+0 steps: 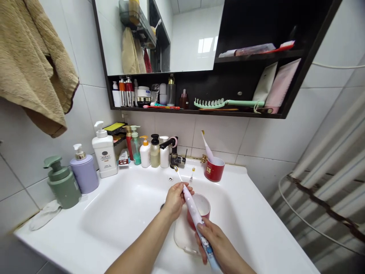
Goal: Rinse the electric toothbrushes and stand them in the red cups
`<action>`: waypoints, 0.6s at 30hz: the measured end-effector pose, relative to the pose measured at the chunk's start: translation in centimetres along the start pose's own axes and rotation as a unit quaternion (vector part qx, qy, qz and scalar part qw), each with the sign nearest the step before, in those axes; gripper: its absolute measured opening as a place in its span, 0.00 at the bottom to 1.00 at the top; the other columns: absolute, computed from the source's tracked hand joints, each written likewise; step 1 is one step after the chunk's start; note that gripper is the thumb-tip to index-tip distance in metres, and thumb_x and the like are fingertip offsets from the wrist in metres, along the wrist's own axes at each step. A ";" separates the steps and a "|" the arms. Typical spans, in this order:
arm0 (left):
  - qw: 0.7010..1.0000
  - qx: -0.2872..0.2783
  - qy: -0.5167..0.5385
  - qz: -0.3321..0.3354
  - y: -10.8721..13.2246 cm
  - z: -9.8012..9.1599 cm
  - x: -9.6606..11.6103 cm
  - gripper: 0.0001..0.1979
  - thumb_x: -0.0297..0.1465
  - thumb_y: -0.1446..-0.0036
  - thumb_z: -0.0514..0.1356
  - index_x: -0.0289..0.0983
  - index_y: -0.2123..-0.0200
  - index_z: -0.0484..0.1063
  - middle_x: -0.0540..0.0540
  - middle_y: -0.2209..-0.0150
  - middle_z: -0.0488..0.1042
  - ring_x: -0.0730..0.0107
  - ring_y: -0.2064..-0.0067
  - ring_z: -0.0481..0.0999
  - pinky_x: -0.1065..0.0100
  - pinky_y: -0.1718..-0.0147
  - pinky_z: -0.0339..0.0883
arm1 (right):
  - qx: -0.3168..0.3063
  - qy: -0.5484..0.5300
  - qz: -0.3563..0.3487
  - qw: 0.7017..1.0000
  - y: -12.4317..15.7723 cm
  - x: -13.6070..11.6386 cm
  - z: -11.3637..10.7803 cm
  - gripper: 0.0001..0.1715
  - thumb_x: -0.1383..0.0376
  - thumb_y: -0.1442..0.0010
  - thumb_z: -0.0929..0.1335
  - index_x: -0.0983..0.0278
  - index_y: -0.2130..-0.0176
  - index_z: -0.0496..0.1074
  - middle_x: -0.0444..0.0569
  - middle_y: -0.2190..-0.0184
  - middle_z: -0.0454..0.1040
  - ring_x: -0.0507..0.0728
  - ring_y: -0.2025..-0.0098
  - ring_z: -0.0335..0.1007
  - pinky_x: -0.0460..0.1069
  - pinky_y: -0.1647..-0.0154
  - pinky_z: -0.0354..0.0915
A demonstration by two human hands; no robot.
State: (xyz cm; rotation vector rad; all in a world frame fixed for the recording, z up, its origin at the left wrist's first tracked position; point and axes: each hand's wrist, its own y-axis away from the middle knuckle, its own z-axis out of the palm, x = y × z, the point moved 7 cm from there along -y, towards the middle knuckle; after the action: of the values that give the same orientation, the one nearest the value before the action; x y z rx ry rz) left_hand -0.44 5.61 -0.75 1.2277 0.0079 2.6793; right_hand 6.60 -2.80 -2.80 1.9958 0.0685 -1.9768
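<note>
An electric toothbrush (194, 207), pale pink with a cartoon print on its blue lower end, slants across the sink with its bristles pointing up toward the tap. My right hand (215, 239) is closed around the lower handle. Farther up, the fingers of my left hand (175, 201) pinch it where the brush head meets the handle. Behind the handle a red cup (207, 215) is partly hidden in the sink, by a white translucent tray-like item (181, 236). A small loose brush head (192, 174) lies near the sink's back rim.
A black tap (173, 152) rises behind the sink (114, 213). On its right another red cup (215, 171) holds a pink toothbrush (208, 150). Several pump bottles (105, 156) line the left and back. A dark shelf cabinet (199, 111) overhangs the basin; a towel (37, 64) hangs left.
</note>
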 end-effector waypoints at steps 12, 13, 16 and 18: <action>0.995 0.089 0.052 -0.008 -0.8 -1.6 -1.0 0.01 0.25 0.58 0.52 0.32 0.78 0.62 0.48 0.81 0.67 0.75 0.78 0.69 0.72 0.74 0.62 | 0.004 0.049 0.063 0.997 -0.1 0.9 -0.3 0.17 0.51 0.52 0.54 0.63 0.77 0.51 0.37 0.84 0.55 0.44 0.88 0.48 0.41 0.89 0.48; 0.995 0.088 0.056 -0.003 -0.8 -1.6 -0.9 0.01 0.24 0.57 0.52 0.32 0.78 0.62 0.48 0.82 0.67 0.75 0.78 0.69 0.72 0.75 0.62 | 0.018 0.073 0.045 0.996 -0.2 0.6 -0.5 0.17 0.52 0.52 0.54 0.63 0.76 0.52 0.37 0.84 0.55 0.44 0.87 0.49 0.41 0.89 0.48; 0.994 0.085 0.062 0.011 -0.7 -1.4 -0.6 0.01 0.24 0.57 0.52 0.32 0.77 0.62 0.48 0.82 0.67 0.74 0.78 0.69 0.71 0.75 0.62 | 0.052 0.149 0.001 0.987 -0.2 0.1 -0.9 0.16 0.53 0.52 0.55 0.64 0.73 0.54 0.38 0.85 0.54 0.45 0.86 0.50 0.41 0.89 0.49; 0.994 0.093 0.060 0.014 -0.6 -1.5 -0.5 0.01 0.24 0.57 0.52 0.32 0.77 0.61 0.48 0.83 0.66 0.74 0.78 0.68 0.72 0.76 0.62 | 0.039 0.144 0.018 0.989 -0.2 0.5 -0.6 0.16 0.53 0.51 0.53 0.64 0.72 0.54 0.38 0.85 0.54 0.45 0.86 0.50 0.41 0.89 0.49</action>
State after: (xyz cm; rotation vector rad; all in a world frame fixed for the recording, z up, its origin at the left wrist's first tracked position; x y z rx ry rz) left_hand -1.10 6.22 -2.18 1.1196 0.2656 2.8264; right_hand 7.14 -2.52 -3.33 2.3034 0.0236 -1.6803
